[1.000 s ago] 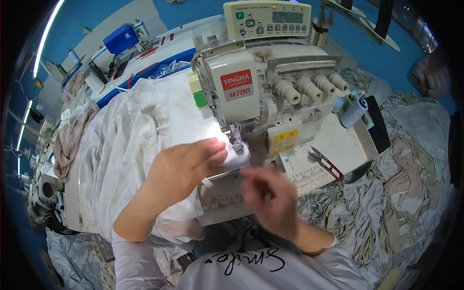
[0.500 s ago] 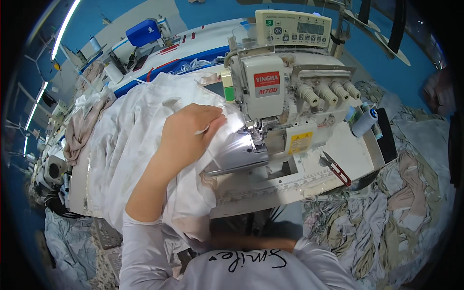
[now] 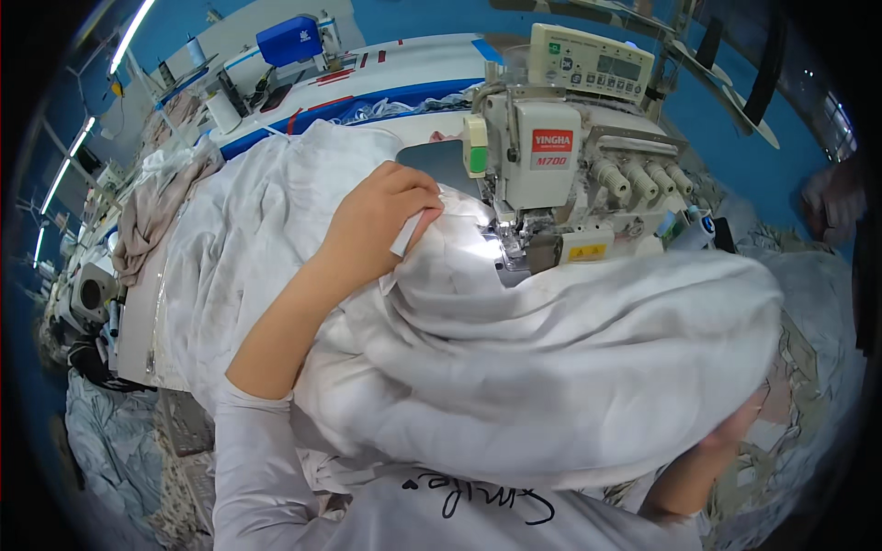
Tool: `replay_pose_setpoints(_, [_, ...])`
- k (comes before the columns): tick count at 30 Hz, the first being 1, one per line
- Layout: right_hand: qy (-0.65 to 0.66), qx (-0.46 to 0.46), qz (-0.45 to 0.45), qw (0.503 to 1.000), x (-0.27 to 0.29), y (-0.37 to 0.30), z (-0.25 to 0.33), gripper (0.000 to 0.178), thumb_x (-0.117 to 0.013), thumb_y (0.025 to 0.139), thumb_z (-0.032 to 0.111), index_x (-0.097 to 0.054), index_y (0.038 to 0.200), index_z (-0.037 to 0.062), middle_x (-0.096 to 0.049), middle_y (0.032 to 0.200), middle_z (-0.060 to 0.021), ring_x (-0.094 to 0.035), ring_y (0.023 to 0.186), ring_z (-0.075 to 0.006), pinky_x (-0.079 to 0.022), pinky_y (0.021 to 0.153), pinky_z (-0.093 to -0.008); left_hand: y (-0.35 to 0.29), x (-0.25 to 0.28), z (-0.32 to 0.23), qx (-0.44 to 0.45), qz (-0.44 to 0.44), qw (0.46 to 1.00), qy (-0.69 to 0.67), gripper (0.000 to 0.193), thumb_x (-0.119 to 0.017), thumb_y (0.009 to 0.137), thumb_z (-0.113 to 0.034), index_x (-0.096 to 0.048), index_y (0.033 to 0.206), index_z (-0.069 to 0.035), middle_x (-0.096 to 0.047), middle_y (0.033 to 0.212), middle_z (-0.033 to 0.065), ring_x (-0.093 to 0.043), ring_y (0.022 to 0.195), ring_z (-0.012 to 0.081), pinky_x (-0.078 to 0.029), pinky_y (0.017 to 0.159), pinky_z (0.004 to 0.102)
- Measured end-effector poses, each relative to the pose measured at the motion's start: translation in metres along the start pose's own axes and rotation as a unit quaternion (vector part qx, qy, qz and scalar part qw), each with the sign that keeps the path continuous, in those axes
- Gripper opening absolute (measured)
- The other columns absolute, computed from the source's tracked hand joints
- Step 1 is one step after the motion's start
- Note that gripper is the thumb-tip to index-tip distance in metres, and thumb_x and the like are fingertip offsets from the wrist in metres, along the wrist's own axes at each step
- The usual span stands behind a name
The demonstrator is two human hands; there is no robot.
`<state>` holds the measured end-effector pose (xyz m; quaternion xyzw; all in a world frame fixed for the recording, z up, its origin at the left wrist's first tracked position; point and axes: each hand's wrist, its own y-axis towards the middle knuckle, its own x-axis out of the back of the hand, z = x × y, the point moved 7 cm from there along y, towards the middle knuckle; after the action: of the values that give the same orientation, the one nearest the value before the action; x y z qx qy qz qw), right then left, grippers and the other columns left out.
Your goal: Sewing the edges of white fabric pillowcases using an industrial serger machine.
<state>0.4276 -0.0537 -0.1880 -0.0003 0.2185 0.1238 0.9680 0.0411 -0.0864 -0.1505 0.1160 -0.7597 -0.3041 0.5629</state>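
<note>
Fabric in left hand

White cloth in way btwn R hand & machine

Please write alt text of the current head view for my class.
White cloth billows in front of a sewing machine. The left hand, holding a white strip, is on the cloth left of the machine; the right hand, partly hidden, is at the cloth's far right.

Cloth: white, greyish in folds; sewing machine: off-white; label: red; sticker: yellow; side button: green; rear machine cover: blue; wall: blue; shirt: white, black script.
</note>
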Motion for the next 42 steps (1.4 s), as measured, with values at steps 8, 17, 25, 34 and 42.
replay_pose_setpoints(8, [-0.731,-0.096,0.346,0.580,-0.007,-0.071,-0.196,0.029,-0.062,0.082,0.027,-0.065,0.096,0.0021,-0.065,0.093,-0.0179,-0.062,0.087,-0.0354,-0.048,0.078,-0.0426,-0.020,0.011,-0.013,-0.006,0.007,1.000,0.007,0.022,-0.068,0.069,0.001,-0.066,0.091,-0.003,-0.065,0.096,0.0087,-0.062,0.088,0.0271,-0.051,0.073,0.0324])
replay_pose_setpoints(17, [-0.497,0.265,0.093,0.821,-0.157,-0.010,-0.108,0.036,-0.070,0.077,0.014,-0.058,0.108,0.0013,-0.062,0.100,-0.0151,-0.061,0.091,-0.0290,-0.047,0.080,-0.0341,-0.030,0.013,-0.030,-0.003,0.086,0.996,-0.035,0.026,-0.057,0.072,0.000,-0.066,0.096,-0.005,-0.063,0.105,0.0083,-0.061,0.093,0.0270,-0.051,0.074,0.0342])
replay_pose_setpoints(25, [-0.335,-0.178,0.332,0.864,-0.116,-0.042,-0.169,0.030,-0.068,0.082,0.022,-0.063,0.103,0.0002,-0.067,0.088,-0.0163,-0.066,0.083,-0.0232,-0.050,0.074,-0.0316,-0.033,0.014,-0.064,-0.030,0.098,0.995,0.010,0.031,-0.061,0.069,-0.001,-0.065,0.099,-0.003,-0.062,0.107,0.0075,-0.060,0.094,0.0237,-0.052,0.075,0.0337])
replay_pose_setpoints(34, [-0.294,-0.109,0.226,0.922,-0.115,-0.025,-0.153,0.029,-0.068,0.083,0.025,-0.065,0.098,0.0009,-0.067,0.084,-0.0154,-0.066,0.079,-0.0184,-0.050,0.071,-0.0298,-0.022,0.018,-0.040,0.009,0.092,0.994,0.063,0.032,-0.057,0.069,0.002,-0.064,0.101,0.000,-0.062,0.112,0.0111,-0.061,0.097,0.0276,-0.052,0.078,0.0346])
replay_pose_setpoints(42, [-0.510,-0.177,0.406,0.738,-0.089,-0.028,-0.179,0.036,-0.065,0.084,0.034,-0.065,0.092,-0.0016,-0.064,0.072,-0.0187,-0.064,0.065,-0.0295,-0.049,0.065,-0.0351,-0.033,0.006,-0.080,-0.016,0.149,0.989,-0.014,0.047,-0.062,0.062,0.004,-0.060,0.109,-0.001,-0.061,0.111,0.0126,-0.061,0.101,0.0297,-0.053,0.080,0.0348])
